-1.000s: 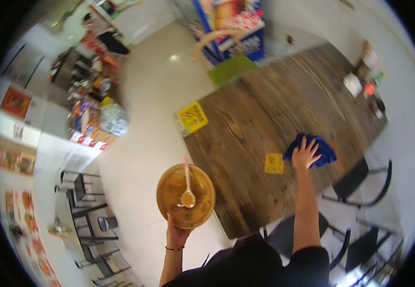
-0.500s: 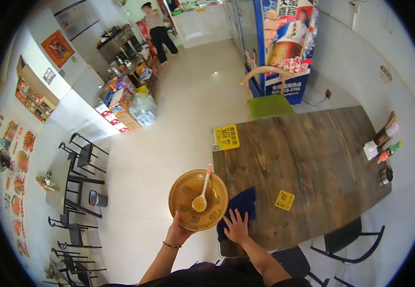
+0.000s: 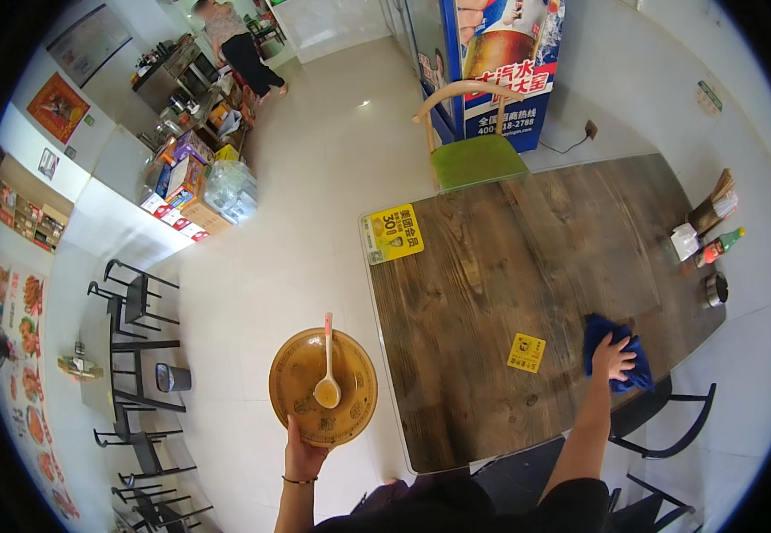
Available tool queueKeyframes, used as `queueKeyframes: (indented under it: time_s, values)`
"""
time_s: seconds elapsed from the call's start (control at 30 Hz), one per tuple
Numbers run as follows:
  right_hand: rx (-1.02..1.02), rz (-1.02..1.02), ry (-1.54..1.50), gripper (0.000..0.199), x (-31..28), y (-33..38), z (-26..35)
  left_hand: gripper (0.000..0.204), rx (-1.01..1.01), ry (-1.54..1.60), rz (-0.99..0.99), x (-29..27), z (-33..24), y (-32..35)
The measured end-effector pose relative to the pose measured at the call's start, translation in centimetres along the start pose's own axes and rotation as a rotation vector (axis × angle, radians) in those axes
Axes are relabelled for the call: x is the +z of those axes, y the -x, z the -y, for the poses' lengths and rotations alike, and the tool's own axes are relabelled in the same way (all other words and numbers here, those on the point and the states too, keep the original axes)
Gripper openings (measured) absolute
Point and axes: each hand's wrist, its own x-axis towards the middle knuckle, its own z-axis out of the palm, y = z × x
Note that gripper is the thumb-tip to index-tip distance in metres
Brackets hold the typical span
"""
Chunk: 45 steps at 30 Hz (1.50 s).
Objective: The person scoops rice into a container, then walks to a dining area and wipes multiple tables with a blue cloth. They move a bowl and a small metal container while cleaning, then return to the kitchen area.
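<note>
In the head view, the left hand (image 3: 305,455) is closed on the near rim of a brown bowl (image 3: 289,384), thumb over the edge. The bowl is held out over the floor (image 3: 239,293), just left of the table (image 3: 492,284) and apart from it. A pale spoon (image 3: 328,355) with a pinkish handle end lies in the bowl, its handle pointing far; brownish liquid shows in its scoop.

The right hand (image 3: 614,360) lies over a crumpled blue cloth (image 3: 595,334) at the near right part of the table, fingers a little spread; whether this grip pinches the cloth, I cannot tell. Left of the cloth is a small yellow sticker (image 3: 526,353); a larger yellow card (image 3: 396,233) is at the far left corner.

Along the right end stand a holder of sticks (image 3: 712,204), a white packet (image 3: 684,242), a green-capped bottle (image 3: 720,247) and a round metal container (image 3: 716,290). A green-seated chair (image 3: 479,162) stands at the far edge.
</note>
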Motion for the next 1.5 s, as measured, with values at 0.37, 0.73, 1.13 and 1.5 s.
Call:
queueKeyframes:
  time_s: [0.37,0.73,1.13,1.5]
  values:
    - [-1.260,-0.005,-0.329,0.056,-4.6,19.6,29.7,0.060,0.023,-0.049,-0.111,0.1,1.3,-2.5]
    - [-2.049,0.201,-0.342,0.051,-3.5,32.2,31.4,0.061,0.006,0.005,-0.106,4.7,1.7,-7.7]
    - [-0.681,-0.054,-0.284,0.054,-3.9,-9.6,21.8,0.054,-0.105,-0.129,-0.010,11.0,3.6,-13.6]
    - [-0.024,-0.110,-0.211,0.059,0.0,-13.6,-6.9,0.054,-0.238,-0.184,0.154,11.6,5.2,-14.7]
